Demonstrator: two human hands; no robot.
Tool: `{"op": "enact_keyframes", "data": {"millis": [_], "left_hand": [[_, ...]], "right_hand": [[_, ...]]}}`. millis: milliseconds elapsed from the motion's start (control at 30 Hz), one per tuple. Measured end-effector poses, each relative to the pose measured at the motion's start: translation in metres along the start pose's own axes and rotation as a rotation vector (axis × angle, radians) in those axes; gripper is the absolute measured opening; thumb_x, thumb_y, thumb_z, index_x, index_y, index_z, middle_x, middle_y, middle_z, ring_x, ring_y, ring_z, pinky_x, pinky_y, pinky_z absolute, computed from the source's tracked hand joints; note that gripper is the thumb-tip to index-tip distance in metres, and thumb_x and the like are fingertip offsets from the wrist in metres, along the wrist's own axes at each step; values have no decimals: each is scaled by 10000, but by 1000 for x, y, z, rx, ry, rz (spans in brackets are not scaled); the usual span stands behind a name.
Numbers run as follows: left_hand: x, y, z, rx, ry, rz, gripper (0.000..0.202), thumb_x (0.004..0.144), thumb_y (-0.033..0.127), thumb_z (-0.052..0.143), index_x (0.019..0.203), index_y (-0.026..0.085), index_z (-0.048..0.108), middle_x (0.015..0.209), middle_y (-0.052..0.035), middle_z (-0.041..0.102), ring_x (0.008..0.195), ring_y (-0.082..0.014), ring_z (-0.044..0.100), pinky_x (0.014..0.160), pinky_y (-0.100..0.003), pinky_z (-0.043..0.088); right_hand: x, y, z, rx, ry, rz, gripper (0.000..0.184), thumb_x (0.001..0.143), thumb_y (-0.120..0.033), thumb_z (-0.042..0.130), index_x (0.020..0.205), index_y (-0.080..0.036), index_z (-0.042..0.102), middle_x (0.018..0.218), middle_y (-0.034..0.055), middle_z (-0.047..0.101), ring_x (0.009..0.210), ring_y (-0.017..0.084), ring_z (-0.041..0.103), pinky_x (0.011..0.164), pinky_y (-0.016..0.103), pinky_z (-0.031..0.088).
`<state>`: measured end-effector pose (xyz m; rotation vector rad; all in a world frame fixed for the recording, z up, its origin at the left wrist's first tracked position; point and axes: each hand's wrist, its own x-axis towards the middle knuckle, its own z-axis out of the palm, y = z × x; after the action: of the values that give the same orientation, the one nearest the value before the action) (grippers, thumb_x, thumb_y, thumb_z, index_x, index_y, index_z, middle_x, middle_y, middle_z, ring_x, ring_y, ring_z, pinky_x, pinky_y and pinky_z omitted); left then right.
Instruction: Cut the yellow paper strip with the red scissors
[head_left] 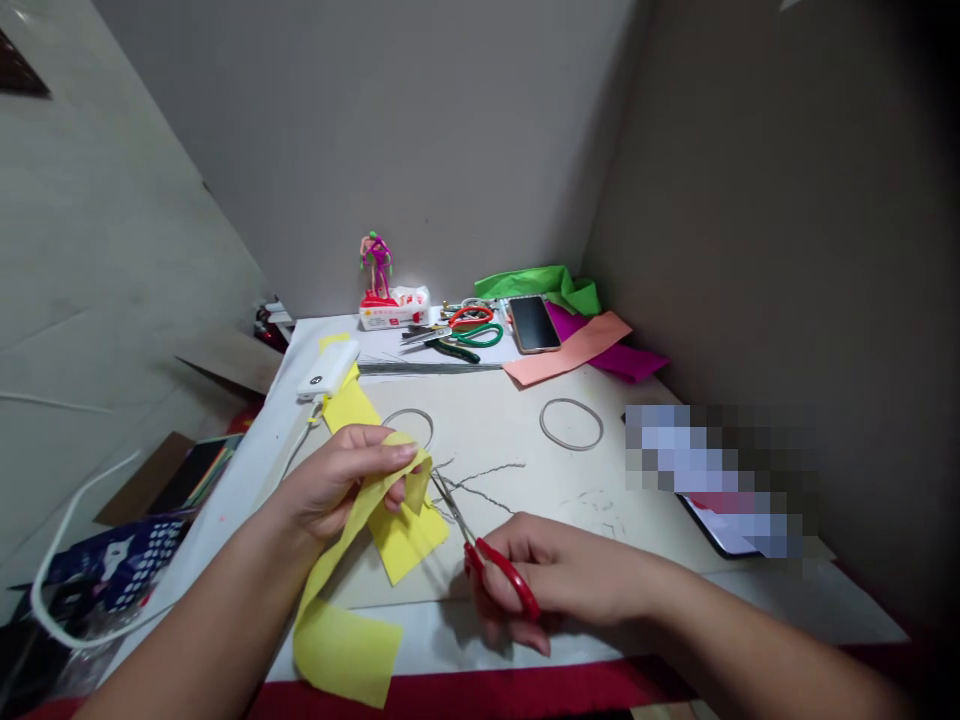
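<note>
My left hand (341,480) pinches a long strip of yellow crepe paper (352,620) near its upper end, and the strip hangs down over the table's front edge. My right hand (555,575) grips red-handled scissors (480,545), whose blades point up and left into the yellow paper by my left fingers. More yellow paper (349,405) lies flat on the table behind my left hand.
Two wire rings (571,423) lie on the cream board (525,480). At the back are a phone (533,323), green and red-handled tools (469,335), green, pink and orange paper (570,350), a small pink figure (376,262) and a white power bank (328,368).
</note>
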<state>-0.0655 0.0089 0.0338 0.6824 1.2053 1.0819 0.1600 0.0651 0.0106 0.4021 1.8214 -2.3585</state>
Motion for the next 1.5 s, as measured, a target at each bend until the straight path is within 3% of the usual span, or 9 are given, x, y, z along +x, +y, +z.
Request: {"op": "enact_keyframes", "data": {"millis": [167,367,433,567,733,967,1067,1333,1500], "left_hand": [[2,-1,-2,29,-26,15,201,758,222,633,760,56,747,416,-45,604,326,-72,505,382,-144,326],[7,-6,-9,8,-91,60,318,732,258,544,650,20,739,316,-72,534,258,-110,461,348,-187,320],[7,-6,-11,12,-94,63,319,699,249,533,631,14,738,311,-80,532,250,-118,456,338,-193,307],[5,-5,-11,16,-79,85,314,658,236,515,578,18,726,321,-90,542,269,-120,455,351,-201,292],[2,-6,-7,8,-72,140,253,589,204,521,516,51,709,286,-61,499,303,-99,406,395,-207,282],[0,-11,2,13,-147,164,228,547,217,520,449,68,662,258,-36,442,310,-88,378,468,-233,341],[1,-14,4,20,-166,150,204,547,202,522,450,72,646,297,-29,471,267,-72,353,417,-231,289],[3,-17,5,34,-186,138,201,558,197,526,452,72,642,308,-27,469,270,-70,366,378,-224,198],[3,-18,6,69,-233,98,187,520,181,528,435,59,642,292,-31,458,241,-64,328,361,-227,170]], "right_hand": [[4,3,5,140,-58,-50,613,741,-720,523,689,-111,574,464,-37,482,360,40,336,388,185,221],[9,17,4,274,-127,-85,550,773,-610,572,716,-64,601,402,-25,491,327,43,338,347,173,224],[10,21,3,296,-164,-100,587,776,-637,550,705,-56,607,388,-22,485,311,46,339,328,174,216],[9,21,1,287,-206,-128,689,700,-743,558,673,-56,602,387,-25,461,304,59,374,306,178,215],[10,18,4,269,-143,-105,628,694,-707,605,696,-79,584,434,-25,495,333,51,397,334,159,241],[12,17,11,189,-144,-131,592,737,-695,578,743,-104,559,492,-32,508,384,49,388,388,159,278],[11,16,11,152,-125,-149,526,787,-643,567,762,-118,545,524,-35,509,409,50,370,405,165,269],[10,13,13,91,-45,-88,166,845,-281,537,744,-154,503,535,-44,474,482,74,394,513,193,313],[11,16,11,72,-44,-85,138,845,-278,536,786,-155,515,567,-38,486,506,82,421,534,200,324]]}}
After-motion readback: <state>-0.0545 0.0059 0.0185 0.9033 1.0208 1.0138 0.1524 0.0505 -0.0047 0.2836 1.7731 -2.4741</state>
